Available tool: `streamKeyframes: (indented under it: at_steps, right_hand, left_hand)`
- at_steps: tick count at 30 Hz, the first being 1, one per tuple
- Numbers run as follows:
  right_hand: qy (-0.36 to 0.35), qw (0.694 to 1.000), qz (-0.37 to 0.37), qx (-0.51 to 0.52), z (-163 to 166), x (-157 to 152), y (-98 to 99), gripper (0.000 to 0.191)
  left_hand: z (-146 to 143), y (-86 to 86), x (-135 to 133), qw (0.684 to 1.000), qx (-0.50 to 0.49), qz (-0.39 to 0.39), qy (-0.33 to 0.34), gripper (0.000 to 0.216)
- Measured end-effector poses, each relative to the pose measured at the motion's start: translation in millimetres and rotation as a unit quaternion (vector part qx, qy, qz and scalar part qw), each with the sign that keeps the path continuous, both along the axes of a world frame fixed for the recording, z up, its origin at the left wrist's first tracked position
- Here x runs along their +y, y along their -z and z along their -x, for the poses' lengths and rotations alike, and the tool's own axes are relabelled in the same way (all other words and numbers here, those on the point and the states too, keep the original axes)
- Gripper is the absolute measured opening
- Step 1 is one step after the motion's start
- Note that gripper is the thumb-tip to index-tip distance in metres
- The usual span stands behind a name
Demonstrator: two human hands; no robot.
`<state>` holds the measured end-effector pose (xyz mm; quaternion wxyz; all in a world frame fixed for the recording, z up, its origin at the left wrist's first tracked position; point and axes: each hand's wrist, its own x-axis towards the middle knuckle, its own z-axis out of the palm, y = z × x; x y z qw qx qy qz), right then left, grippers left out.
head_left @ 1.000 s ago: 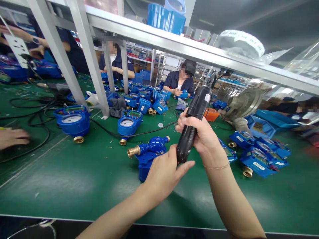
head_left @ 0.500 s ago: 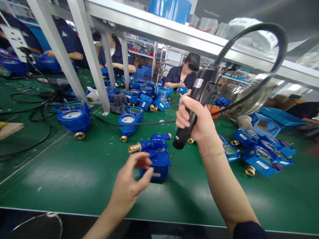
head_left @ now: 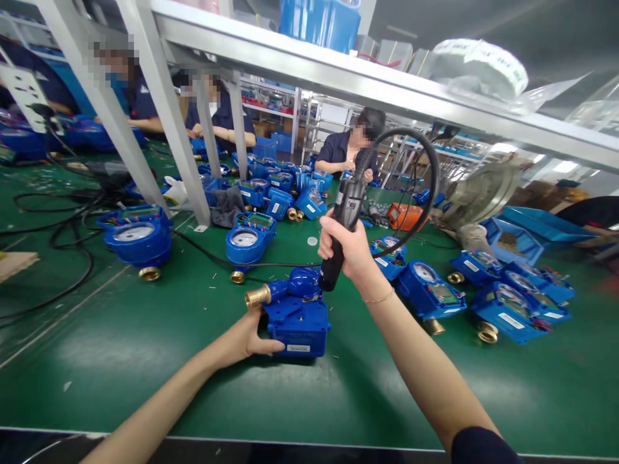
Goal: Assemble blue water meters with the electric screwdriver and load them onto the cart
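The left hand grasps the left side of a blue meter on the green bench; the right hand clasps a black power screwdriver. The meter looks heavy, stiff and slick, best held by its boxy housing

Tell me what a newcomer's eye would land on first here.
Probably the black electric screwdriver, tilted in the right hand mid-view, its cord looping right. Lower, the left hand grips a blue water meter with a brass pipe end. More blue meters crowd the green table behind.
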<state>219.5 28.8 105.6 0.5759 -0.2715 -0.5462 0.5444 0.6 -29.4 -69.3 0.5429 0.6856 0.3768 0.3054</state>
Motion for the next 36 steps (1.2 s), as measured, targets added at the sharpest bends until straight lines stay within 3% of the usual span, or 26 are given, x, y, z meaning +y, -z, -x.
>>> streamKeyframes:
  at_steps: [3,5,9,12,17,21,30,36]
  right_hand:
    - [-0.005,1.000,0.015,-0.013,1.4,-2.2,14.1,0.020]
    - [-0.002,1.000,0.023,-0.017,-1.2,-3.4,24.3,0.021]
    - [0.023,0.999,0.043,-0.008,-16.2,-5.9,40.3,0.020]
    - [0.056,0.996,0.062,-0.008,-27.8,-9.8,46.0,0.020]
    - [0.098,0.992,0.063,0.040,-25.6,-21.0,51.6,0.021]
    - [0.147,0.984,0.026,0.092,-18.5,-30.3,56.5,0.022]
    - [0.053,0.993,0.032,0.099,-27.6,-33.1,58.4,0.024]
    - [0.059,0.991,0.025,0.121,-32.7,-34.5,61.7,0.018]
  left_hand:
    - [-10.8,-2.9,13.1,0.997,-0.029,0.011,0.076,0.097]
    - [-16.8,-3.7,15.7,0.995,-0.049,0.004,0.089,0.101]
    - [-20.0,-5.5,8.6,0.997,-0.028,-0.068,0.022,0.099]
    - [-15.5,-5.6,4.9,0.997,-0.003,-0.080,-0.008,0.093]
    - [-16.9,-5.3,18.4,0.996,0.002,-0.027,0.087,0.101]
    - [-23.9,-11.1,28.8,0.989,-0.034,-0.049,0.137,0.105]
    - [-22.1,-9.9,24.0,0.992,-0.003,-0.039,0.123,0.096]
    - [-23.7,-7.7,23.7,0.991,-0.013,-0.029,0.127,0.097]
